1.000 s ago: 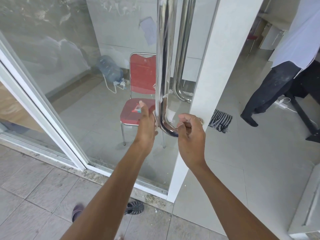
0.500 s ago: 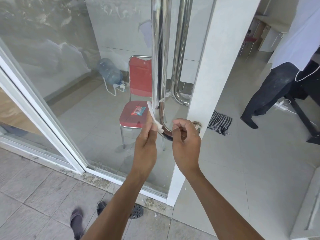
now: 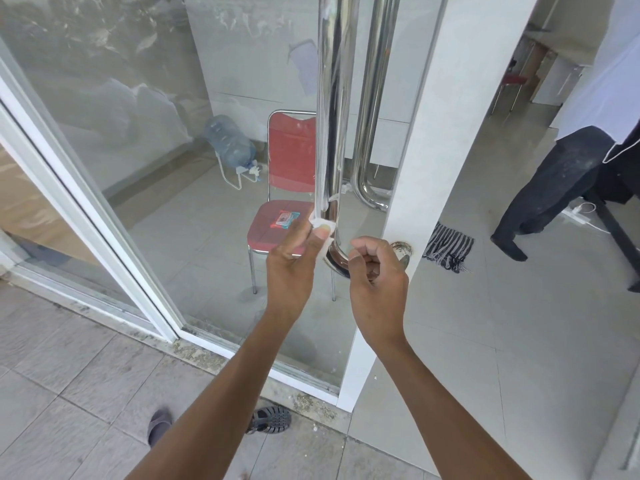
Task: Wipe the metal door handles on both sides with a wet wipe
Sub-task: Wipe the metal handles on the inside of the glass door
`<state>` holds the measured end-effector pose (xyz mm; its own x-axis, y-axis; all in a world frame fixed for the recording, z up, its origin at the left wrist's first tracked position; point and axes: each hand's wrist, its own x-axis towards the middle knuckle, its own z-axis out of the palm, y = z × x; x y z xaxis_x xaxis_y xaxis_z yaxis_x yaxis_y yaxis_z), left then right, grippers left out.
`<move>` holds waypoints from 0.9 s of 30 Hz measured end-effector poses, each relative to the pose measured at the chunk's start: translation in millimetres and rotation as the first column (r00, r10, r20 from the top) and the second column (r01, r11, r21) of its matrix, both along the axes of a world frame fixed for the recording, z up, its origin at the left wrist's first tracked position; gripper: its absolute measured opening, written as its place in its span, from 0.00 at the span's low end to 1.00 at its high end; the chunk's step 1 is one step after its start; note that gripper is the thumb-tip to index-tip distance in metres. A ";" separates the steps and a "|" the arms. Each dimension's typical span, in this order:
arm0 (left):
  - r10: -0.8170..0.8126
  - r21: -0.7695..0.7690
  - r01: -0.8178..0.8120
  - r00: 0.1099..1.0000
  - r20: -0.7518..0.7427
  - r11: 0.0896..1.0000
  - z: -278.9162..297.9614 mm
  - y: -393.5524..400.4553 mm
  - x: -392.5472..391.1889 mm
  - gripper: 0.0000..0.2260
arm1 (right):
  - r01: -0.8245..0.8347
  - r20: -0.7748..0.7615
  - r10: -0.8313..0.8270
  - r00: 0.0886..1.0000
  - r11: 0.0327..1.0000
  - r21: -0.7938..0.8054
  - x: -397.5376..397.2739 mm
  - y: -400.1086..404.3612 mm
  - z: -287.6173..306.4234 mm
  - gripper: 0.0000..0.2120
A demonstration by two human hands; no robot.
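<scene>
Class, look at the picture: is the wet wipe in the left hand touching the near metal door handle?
Touching. In the head view, the wet wipe, pinched in the left hand, lies against the near door handle at its lower bend.

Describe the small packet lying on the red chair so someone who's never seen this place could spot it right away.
Look through the glass door to the red chair standing just left of the near metal door handle. On its seat lies the packet, flat, red with teal edges. It is the only thing on the seat; the water bottle rests further left on a stand.
</scene>
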<state>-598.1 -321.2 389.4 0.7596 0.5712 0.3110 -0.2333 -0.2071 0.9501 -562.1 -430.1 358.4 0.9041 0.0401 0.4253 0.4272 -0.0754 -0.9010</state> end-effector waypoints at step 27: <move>-0.221 -0.444 0.117 0.956 -0.190 0.888 22.3 8.4 42.7 0.22 | 0.028 0.040 -0.030 0.999 0.998 0.055 6.4 0.4 -6.2 0.09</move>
<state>-555.4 -312.9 411.7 0.8767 0.4643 -0.1257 0.0063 0.2501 0.9682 -555.7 -429.6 352.2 0.8864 -0.0103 0.4627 0.4620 -0.0401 -0.8860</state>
